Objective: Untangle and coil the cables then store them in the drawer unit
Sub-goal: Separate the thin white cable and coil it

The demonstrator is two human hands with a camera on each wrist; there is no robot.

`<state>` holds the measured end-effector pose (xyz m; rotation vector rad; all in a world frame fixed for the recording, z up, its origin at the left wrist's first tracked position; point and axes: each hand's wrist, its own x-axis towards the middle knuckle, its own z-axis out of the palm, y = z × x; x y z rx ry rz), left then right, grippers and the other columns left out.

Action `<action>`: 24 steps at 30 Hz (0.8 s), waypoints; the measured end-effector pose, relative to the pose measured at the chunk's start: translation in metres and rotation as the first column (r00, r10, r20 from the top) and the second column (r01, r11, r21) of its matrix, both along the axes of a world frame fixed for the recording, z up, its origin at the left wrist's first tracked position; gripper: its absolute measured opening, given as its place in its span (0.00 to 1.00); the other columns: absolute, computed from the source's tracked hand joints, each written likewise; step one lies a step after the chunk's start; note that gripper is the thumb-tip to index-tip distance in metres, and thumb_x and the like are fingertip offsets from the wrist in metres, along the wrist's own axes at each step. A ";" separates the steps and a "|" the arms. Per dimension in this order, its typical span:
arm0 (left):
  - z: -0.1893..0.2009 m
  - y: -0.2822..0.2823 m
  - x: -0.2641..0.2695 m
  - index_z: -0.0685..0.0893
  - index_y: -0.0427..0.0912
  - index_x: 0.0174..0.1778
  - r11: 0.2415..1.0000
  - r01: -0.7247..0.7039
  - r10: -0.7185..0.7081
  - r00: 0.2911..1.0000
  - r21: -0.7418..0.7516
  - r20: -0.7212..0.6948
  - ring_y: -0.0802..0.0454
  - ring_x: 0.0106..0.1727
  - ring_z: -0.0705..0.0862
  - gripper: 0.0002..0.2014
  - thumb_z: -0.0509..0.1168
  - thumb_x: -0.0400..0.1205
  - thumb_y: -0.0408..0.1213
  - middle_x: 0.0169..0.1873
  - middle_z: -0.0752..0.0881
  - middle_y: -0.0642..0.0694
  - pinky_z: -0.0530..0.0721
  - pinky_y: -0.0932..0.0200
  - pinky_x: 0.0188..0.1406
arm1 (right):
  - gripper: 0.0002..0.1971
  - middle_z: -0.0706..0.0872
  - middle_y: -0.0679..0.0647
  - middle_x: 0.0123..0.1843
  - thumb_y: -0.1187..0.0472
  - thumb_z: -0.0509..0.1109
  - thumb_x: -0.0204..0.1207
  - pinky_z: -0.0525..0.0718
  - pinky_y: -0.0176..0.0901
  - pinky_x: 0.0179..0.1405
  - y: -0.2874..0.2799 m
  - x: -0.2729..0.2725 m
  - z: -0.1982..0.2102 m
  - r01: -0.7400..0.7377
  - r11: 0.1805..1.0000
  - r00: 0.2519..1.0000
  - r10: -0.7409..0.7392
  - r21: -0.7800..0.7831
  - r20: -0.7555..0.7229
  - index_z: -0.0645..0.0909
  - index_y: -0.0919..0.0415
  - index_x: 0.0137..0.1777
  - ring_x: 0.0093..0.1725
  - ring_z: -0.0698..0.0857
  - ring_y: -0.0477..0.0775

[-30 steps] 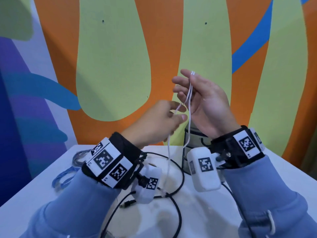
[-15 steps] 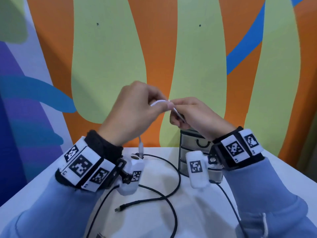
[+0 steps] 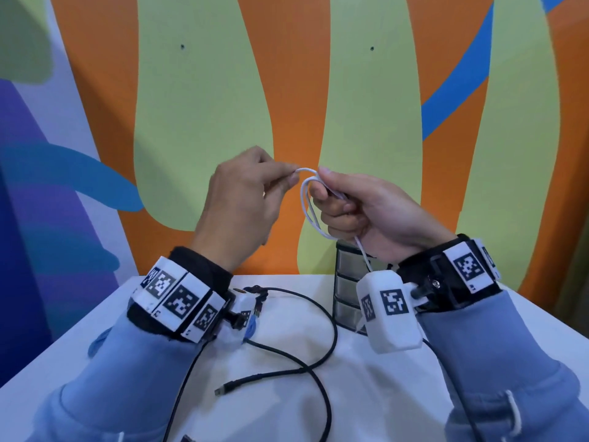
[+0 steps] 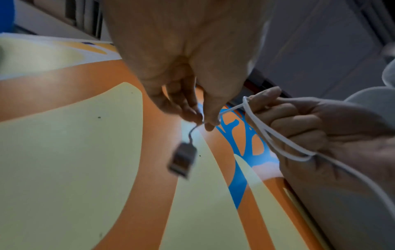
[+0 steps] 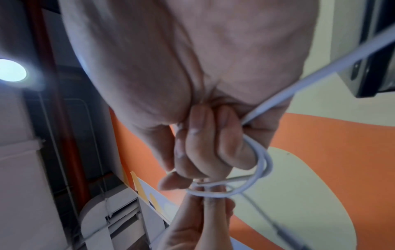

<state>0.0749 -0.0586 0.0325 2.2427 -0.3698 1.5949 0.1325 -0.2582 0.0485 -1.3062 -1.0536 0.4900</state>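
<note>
Both hands were raised above the table (image 3: 79, 339), close together, working one white cable (image 3: 307, 202).

Right hand (image 3: 366, 215): fingers curled into a fist around a couple of loops of the white cable, thumb on top pressing the strand against the index finger. In the right wrist view the loops (image 5: 256, 169) wrapped round the outside of the curled fingers (image 5: 196, 152). One strand ran out of the bottom of the fist, down past the wrist.

Left hand (image 3: 242, 199): just to the left of the right fist, thumb and fingertips pinching the cable's free end where it arched over to the right thumb. The left wrist view showed the USB plug (image 4: 182, 159) dangling below that pinch, blurred.

Below and behind the right hand: small drawer unit (image 3: 349, 282) on the table against the wall, partly hidden by the wrist; could not tell if any drawer was out.

Below both hands: black cable (image 3: 322, 314) lying loose in crossing curves on the table, one plug end (image 3: 223, 389) free. Beneath the left wrist a bit of blue cable (image 3: 251, 325) showed, mostly hidden.
</note>
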 end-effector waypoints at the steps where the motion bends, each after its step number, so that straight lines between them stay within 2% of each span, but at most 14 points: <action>1: -0.001 -0.003 -0.001 0.97 0.49 0.57 0.994 0.069 -0.076 0.994 -0.080 -0.080 0.49 0.39 0.91 0.07 0.75 0.87 0.40 0.41 0.92 0.49 0.88 0.44 0.45 | 0.17 0.55 0.50 0.33 0.52 0.56 0.93 0.56 0.33 0.21 0.001 -0.001 0.000 -0.007 1.000 1.000 0.007 0.015 -0.003 0.75 0.57 0.42 0.24 0.53 0.44; 3: 0.002 -0.012 -0.006 0.97 0.46 0.56 0.919 0.243 -0.323 0.916 -0.311 -0.237 0.47 0.50 0.95 0.07 0.74 0.87 0.36 0.44 0.96 0.48 0.92 0.42 0.56 | 0.18 0.59 0.49 0.32 0.51 0.56 0.93 0.59 0.32 0.21 0.004 -0.002 -0.002 -0.017 0.999 1.000 0.017 0.035 0.001 0.76 0.57 0.43 0.24 0.54 0.43; 5: 0.006 -0.018 -0.012 0.96 0.36 0.55 0.739 0.370 -0.591 0.757 -0.562 -0.279 0.40 0.56 0.94 0.09 0.69 0.88 0.31 0.49 0.96 0.37 0.92 0.45 0.64 | 0.17 0.61 0.48 0.32 0.51 0.57 0.93 0.59 0.33 0.23 0.006 -0.001 -0.002 -0.014 0.998 1.000 0.014 0.065 -0.004 0.77 0.57 0.43 0.24 0.56 0.43; 7: 0.008 -0.019 -0.017 0.94 0.30 0.55 0.583 0.391 -0.733 0.632 -0.712 -0.253 0.33 0.59 0.93 0.15 0.61 0.88 0.28 0.53 0.94 0.29 0.92 0.47 0.64 | 0.17 0.62 0.49 0.33 0.52 0.57 0.93 0.57 0.34 0.24 0.006 0.001 -0.002 0.011 0.995 1.000 -0.009 0.103 -0.019 0.77 0.58 0.44 0.25 0.56 0.44; 8: 0.008 -0.019 -0.018 0.93 0.29 0.56 0.555 0.392 -0.757 0.603 -0.734 -0.250 0.32 0.60 0.92 0.15 0.60 0.88 0.28 0.53 0.94 0.28 0.91 0.46 0.66 | 0.17 0.63 0.49 0.33 0.52 0.57 0.94 0.56 0.35 0.25 0.006 0.002 -0.002 0.037 0.992 0.999 -0.033 0.121 -0.028 0.78 0.58 0.45 0.25 0.57 0.44; 9: 0.008 -0.020 -0.019 0.93 0.29 0.57 0.571 0.390 -0.748 0.609 -0.722 -0.263 0.33 0.60 0.93 0.13 0.62 0.88 0.28 0.53 0.94 0.28 0.91 0.45 0.66 | 0.17 0.64 0.50 0.34 0.53 0.58 0.94 0.54 0.36 0.27 0.007 0.005 -0.002 0.075 0.988 0.997 -0.071 0.137 -0.031 0.78 0.59 0.45 0.26 0.59 0.44; 10: 0.007 -0.021 -0.018 0.93 0.29 0.56 0.616 0.384 -0.712 0.644 -0.687 -0.279 0.36 0.56 0.94 0.10 0.68 0.87 0.29 0.51 0.94 0.29 0.91 0.46 0.64 | 0.17 0.65 0.50 0.35 0.54 0.59 0.94 0.54 0.37 0.28 0.008 0.007 -0.003 0.128 0.980 0.992 -0.125 0.151 -0.024 0.79 0.59 0.45 0.26 0.60 0.44; 13: 0.000 -0.028 -0.013 0.95 0.35 0.52 0.738 0.338 -0.583 0.756 -0.585 -0.298 0.49 0.42 0.93 0.06 0.77 0.81 0.25 0.43 0.95 0.33 0.92 0.52 0.52 | 0.17 0.67 0.53 0.35 0.54 0.63 0.93 0.54 0.42 0.30 0.014 0.012 -0.008 0.319 0.929 0.941 -0.334 0.186 0.055 0.81 0.61 0.43 0.30 0.59 0.49; 15: -0.003 -0.031 -0.009 0.95 0.35 0.49 0.759 0.306 -0.539 0.791 -0.575 -0.290 0.49 0.39 0.92 0.06 0.77 0.79 0.23 0.40 0.95 0.35 0.92 0.51 0.49 | 0.18 0.72 0.55 0.36 0.53 0.64 0.92 0.58 0.44 0.32 0.017 0.012 -0.011 0.415 0.892 0.887 -0.441 0.179 0.138 0.82 0.61 0.41 0.36 0.62 0.55; 17: -0.005 -0.032 -0.008 0.95 0.36 0.47 0.758 0.283 -0.514 0.814 -0.588 -0.272 0.48 0.40 0.92 0.06 0.76 0.78 0.23 0.39 0.95 0.36 0.92 0.47 0.50 | 0.19 0.80 0.56 0.39 0.51 0.64 0.92 0.69 0.43 0.34 0.020 0.011 -0.012 0.469 0.866 0.836 -0.498 0.172 0.229 0.83 0.59 0.40 0.40 0.72 0.53; 19: -0.005 -0.034 -0.008 0.96 0.39 0.45 0.753 0.275 -0.503 0.827 -0.598 -0.253 0.48 0.40 0.92 0.06 0.76 0.78 0.25 0.38 0.95 0.39 0.91 0.49 0.50 | 0.21 0.86 0.55 0.41 0.51 0.63 0.93 0.78 0.45 0.37 0.020 0.012 -0.012 0.478 0.860 0.809 -0.510 0.176 0.292 0.81 0.58 0.38 0.43 0.82 0.52; 21: -0.006 -0.036 -0.008 0.96 0.40 0.43 0.751 0.266 -0.490 0.838 -0.605 -0.240 0.48 0.40 0.92 0.04 0.77 0.78 0.28 0.37 0.95 0.40 0.90 0.51 0.47 | 0.22 0.88 0.54 0.38 0.52 0.61 0.93 0.83 0.46 0.37 0.020 0.013 -0.011 0.468 0.866 0.811 -0.499 0.173 0.306 0.80 0.59 0.37 0.41 0.88 0.54; 24: -0.008 -0.037 -0.005 0.95 0.42 0.41 0.779 0.211 -0.429 0.866 -0.590 -0.257 0.50 0.36 0.92 0.04 0.76 0.78 0.30 0.35 0.95 0.43 0.88 0.53 0.44 | 0.23 0.87 0.50 0.32 0.53 0.61 0.94 0.84 0.45 0.34 0.021 0.012 -0.013 0.487 0.860 0.803 -0.511 0.156 0.307 0.80 0.60 0.35 0.34 0.86 0.52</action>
